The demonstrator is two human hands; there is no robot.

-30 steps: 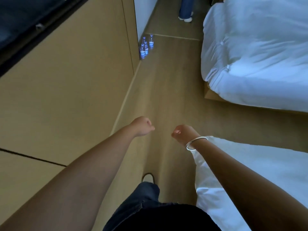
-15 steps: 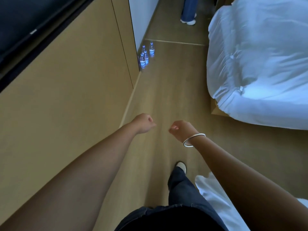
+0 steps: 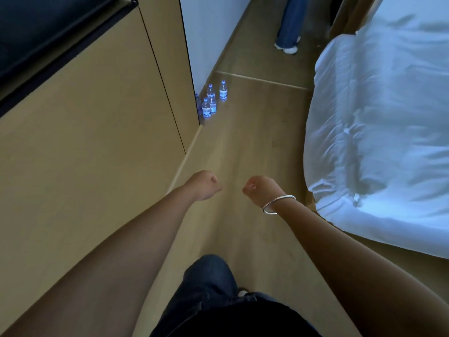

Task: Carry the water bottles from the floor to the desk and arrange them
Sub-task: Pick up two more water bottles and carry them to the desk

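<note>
Several small clear water bottles [image 3: 209, 103] with blue caps and labels stand upright on the wooden floor ahead, clustered at the corner where the wooden wall panel ends; one bottle [image 3: 223, 91] stands slightly apart to the right. My left hand [image 3: 205, 184] and my right hand [image 3: 260, 189] are held out in front of me, well short of the bottles, both with fingers curled into loose fists and holding nothing. A silver bangle sits on my right wrist. No desk is in view.
A wooden wall panel [image 3: 97, 154] runs along the left with a dark screen [image 3: 41, 27] above. A bed with a white duvet [image 3: 379, 132] fills the right. Another person's legs [image 3: 290, 25] stand beyond the bottles. The floor strip [image 3: 252, 147] lies between panel and bed.
I have walked forward along the floor; the bottles are nearer and larger. The second white bed at my lower right has dropped out of view. Both hands stay fisted.
</note>
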